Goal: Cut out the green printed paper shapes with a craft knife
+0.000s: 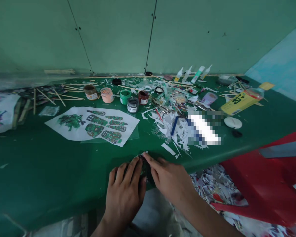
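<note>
The left hand (124, 186) lay back upward at the front edge of the green surface (51, 174). A small dark piece (145, 168), partly hidden, was between it and the right hand (172, 179), whose index finger met the piece's far end. Whether either grip was closed could not be determined. Beyond stood paint jars (133, 106), beside white paper scraps (184, 136).

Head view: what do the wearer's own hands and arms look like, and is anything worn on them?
The left hand and right hand are ungloved, five-fingered human hands. The left forearm and right forearm are bare as far as they show, with no sleeve, watch or bracelet visible.
</note>
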Demonstrator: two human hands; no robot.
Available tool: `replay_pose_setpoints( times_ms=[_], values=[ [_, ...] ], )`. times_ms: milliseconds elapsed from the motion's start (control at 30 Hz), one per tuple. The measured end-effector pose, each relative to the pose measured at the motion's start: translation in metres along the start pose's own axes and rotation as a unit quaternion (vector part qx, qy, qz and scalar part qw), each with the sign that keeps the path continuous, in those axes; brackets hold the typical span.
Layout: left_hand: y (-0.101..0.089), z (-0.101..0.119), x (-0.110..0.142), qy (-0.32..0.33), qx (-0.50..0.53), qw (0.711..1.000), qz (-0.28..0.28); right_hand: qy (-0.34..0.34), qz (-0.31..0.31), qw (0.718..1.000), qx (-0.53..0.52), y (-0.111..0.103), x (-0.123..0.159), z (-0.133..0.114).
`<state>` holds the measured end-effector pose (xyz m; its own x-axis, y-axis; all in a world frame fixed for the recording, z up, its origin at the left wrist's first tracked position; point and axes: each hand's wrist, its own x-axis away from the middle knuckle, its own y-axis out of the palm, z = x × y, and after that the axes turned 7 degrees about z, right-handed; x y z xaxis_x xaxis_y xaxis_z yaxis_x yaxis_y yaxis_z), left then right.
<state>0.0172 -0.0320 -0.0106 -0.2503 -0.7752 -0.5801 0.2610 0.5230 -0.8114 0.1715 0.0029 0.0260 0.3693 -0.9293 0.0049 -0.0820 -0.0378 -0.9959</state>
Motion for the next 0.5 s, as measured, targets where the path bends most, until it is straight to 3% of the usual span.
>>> replay_pose_setpoints(
  times_ms=[500],
  values=[
    [-0.001, 0.002, -0.002, 0.003, -0.010, 1.000, 0.002, -0.030, -0.030, 0.996, 0.076, -0.013, 0.000, -0.008]
  ],
)
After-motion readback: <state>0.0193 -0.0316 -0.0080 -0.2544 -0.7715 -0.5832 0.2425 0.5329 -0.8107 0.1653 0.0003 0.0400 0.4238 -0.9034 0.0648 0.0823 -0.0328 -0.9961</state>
